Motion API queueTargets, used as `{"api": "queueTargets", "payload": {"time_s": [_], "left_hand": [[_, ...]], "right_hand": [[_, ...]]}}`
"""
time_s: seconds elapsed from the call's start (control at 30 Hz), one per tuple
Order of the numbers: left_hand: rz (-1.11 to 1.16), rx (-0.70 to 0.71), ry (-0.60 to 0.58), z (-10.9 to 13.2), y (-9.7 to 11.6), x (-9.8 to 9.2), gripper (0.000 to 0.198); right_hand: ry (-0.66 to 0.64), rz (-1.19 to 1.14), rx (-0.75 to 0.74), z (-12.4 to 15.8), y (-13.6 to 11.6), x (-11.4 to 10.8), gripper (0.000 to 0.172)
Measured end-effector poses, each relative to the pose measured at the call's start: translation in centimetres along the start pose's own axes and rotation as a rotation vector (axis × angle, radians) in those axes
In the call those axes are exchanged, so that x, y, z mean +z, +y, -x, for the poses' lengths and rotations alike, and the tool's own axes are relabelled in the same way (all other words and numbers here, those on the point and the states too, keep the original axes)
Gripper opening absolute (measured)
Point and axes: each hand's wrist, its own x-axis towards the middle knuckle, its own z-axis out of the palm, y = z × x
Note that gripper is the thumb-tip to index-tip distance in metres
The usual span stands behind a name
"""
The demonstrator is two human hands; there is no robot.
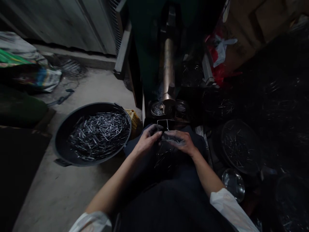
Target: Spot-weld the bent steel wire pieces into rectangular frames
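My left hand (pixel 147 140) and my right hand (pixel 180 141) meet over my dark lap, with their fingers on a thin, square-bent metal wire frame (pixel 162 125). Its lower part is hidden by my fingers. Several short metal wire pieces (pixel 164 158) lie on my lap below my hands. To my left stands a wide black basin (pixel 93 104), heaped with bent metal wire pieces (pixel 98 135). Just beyond my hands is the base of a dark machine with a metal cylinder (pixel 168 67).
A round dark tray of metal pieces (pixel 238 145) and a glass bowl (pixel 233 185) sit low on my right. A yellow crate (pixel 134 122) is tucked behind the basin. A red plastic bag (pixel 217 54) lies beyond the tray, and a patterned sack (pixel 31 67) rests on the concrete floor (pixel 72 193).
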Motion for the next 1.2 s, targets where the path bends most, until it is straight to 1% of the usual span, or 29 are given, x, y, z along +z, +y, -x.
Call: {"api": "queueTargets", "payload": {"time_s": [0.1, 0.37, 0.53, 0.77, 0.93, 1.03, 1.1, 1.17, 1.2], "left_hand": [[0.004, 0.021, -0.008, -0.2, 0.2, -0.1, 0.037], [0.043, 0.052, -0.047, -0.2, 0.8, -0.3, 0.037], [0.058, 0.061, -0.029, -0.3, 1.1, -0.2, 0.037], [0.069, 0.063, -0.015, -0.8, 1.0, -0.4, 0.038], [0.07, 0.083, -0.014, -1.3, 1.0, -0.5, 0.038], [0.082, 0.067, -0.04, -1.5, 1.1, -0.6, 0.039], [0.088, 0.059, -0.037, -1.5, 1.1, -0.6, 0.04], [0.085, 0.06, -0.029, -1.5, 1.1, -0.7, 0.041], [0.078, 0.066, -0.023, -1.6, 1.2, -0.7, 0.041]], "right_hand": [[-0.007, 0.009, -0.004, -0.4, 0.1, -0.1, 0.033], [-0.014, -0.019, -0.08, -1.5, 0.1, -0.5, 0.036], [-0.008, -0.011, -0.091, -1.9, -0.1, -0.6, 0.035], [-0.011, 0.01, -0.099, -2.4, -0.3, -0.7, 0.034], [-0.013, 0.031, -0.067, -3.0, -0.2, -0.9, 0.032], [-0.02, 0.011, -0.05, -3.1, -0.1, -0.9, 0.031], [-0.02, -0.002, -0.031, -3.0, -0.2, -0.8, 0.029], [-0.001, 0.005, -0.009, -2.9, -0.1, -0.6, 0.03], [0.035, 0.018, 0.003, -3.0, -0.1, -0.5, 0.032]]}}
